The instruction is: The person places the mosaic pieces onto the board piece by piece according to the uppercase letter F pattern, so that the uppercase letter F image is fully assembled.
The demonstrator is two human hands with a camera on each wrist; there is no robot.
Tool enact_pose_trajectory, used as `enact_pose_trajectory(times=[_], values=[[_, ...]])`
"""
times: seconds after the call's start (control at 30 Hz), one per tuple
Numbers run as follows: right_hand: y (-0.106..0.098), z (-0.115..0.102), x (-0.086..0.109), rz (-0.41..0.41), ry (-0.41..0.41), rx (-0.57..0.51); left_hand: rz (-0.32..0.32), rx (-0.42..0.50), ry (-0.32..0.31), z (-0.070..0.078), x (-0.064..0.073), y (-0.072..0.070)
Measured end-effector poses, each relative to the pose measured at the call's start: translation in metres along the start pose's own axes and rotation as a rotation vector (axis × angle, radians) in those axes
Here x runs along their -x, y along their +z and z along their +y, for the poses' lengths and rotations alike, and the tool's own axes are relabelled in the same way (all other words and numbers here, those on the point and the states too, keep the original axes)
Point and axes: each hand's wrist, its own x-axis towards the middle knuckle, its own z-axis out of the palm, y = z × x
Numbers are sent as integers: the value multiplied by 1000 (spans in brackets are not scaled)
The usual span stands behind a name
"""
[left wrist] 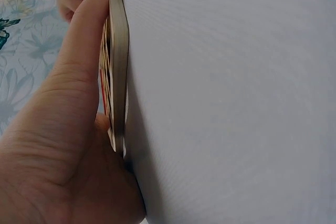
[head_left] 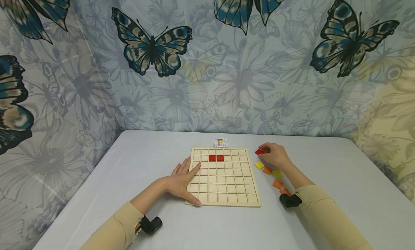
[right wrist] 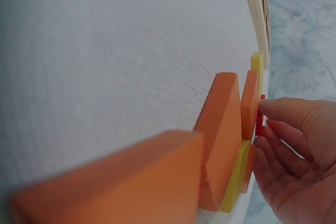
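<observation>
A wooden grid board (head_left: pixel 231 188) lies on the white table, with two red square tiles (head_left: pixel 216 157) side by side in its second row from the far edge. My left hand (head_left: pixel 181 179) rests on the board's left side, fingers spread and thumb at the near left corner. In the left wrist view, the thumb lies along the board's edge (left wrist: pixel 119 77). Right of the board, my right hand (head_left: pixel 273 154) pinches a red tile (head_left: pixel 258 152) between thumb and fingers, partly hiding it. The right wrist view shows this red tile (right wrist: pixel 260 121) at the fingertips.
Near my right hand lie loose tiles: a yellow one (head_left: pixel 259 165), an orange one (head_left: pixel 267 170), another yellow one (head_left: pixel 277 174) and more orange ones (head_left: pixel 277 184) toward my wrist. A small printed grid card (head_left: pixel 220 142) lies beyond the board's far edge. Butterfly-patterned cloth (head_left: pixel 227 98) hangs behind the table.
</observation>
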Motion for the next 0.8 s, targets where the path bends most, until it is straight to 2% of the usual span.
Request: enact_pose_trajectory(times=[0.2,0.57,0.8], values=[[2,0,-1,20,-10,-11,5,-1,4,-1,0,0],[2,-9,-1,3,58,-93,3,-9,7,-2,-2,2],[5,-21,1,-14,0,-146,2,-6,5,-2,-2,2]])
